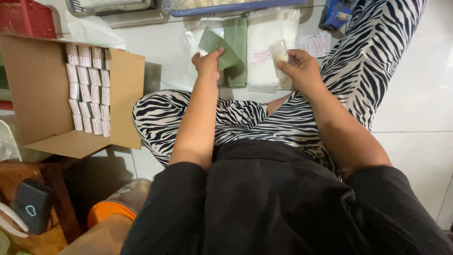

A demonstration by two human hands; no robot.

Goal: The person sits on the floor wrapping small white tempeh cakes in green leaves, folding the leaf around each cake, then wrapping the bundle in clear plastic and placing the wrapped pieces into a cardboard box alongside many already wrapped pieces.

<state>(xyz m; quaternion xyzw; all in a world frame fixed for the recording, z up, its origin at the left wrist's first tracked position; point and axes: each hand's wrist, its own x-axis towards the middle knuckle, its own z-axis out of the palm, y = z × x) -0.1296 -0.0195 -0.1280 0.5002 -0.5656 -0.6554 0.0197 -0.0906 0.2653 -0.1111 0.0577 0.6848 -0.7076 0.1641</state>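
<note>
I sit on a white tiled floor in zebra-striped trousers. My left hand pinches a green paper sheet, lifted off a stack of green sheets in a clear bag. A small clear packet with pale contents is gripped in my right hand, over a stack of white sheets on the floor. Both hands are held above my knees.
An open cardboard box at the left holds rows of small white labelled packets. A red basket, a blue-rimmed tray, a blue tool, loose labels, an orange-lidded jar and a dark device lie around.
</note>
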